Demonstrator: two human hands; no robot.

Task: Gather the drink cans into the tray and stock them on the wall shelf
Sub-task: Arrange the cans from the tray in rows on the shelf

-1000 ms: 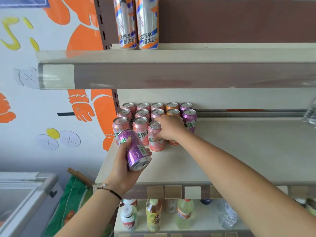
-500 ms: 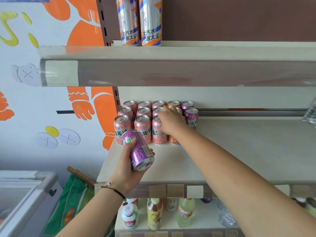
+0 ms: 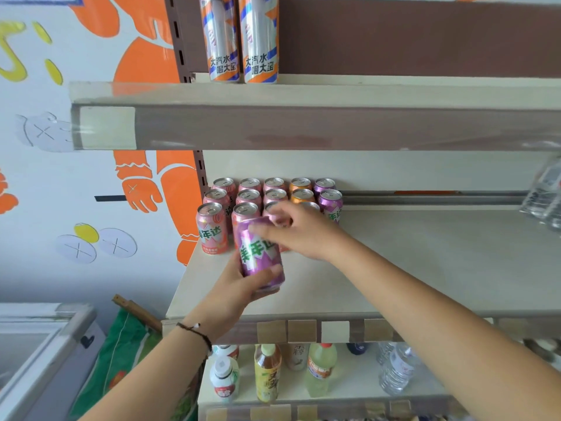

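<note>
Left hand [image 3: 239,287] grips a purple can [image 3: 261,253] from below, fingers and thumb curled round its lower body; can upright, tilted slightly, held just above the front of the middle shelf [image 3: 394,268]. White-green label on it reads 美年达.

Right hand [image 3: 299,230] sits at 1 o'clock from the held can, fingers spread and blurred, reaching toward the can's top at the front of the can block. Cannot tell if the fingertips touch the purple can or the pink can [image 3: 274,212] behind it. Nothing visibly clasped.

Can block [image 3: 273,196] stands at the shelf's back-left corner, at 12 o'clock from the held can: three pink columns, one orange [image 3: 300,189], one purple [image 3: 329,199]. Front-left pink can [image 3: 211,227] reads 美年达, small print below too small to read.

Upper shelf [image 3: 303,95]: two tall silver cans [image 3: 241,38] with blue and orange stripes, reading 大汽水 喝大窑.

Lower shelf: bottled drinks [image 3: 267,372], labels too small to read. Clear water bottles [image 3: 545,196] at 3 o'clock, frame edge.
</note>
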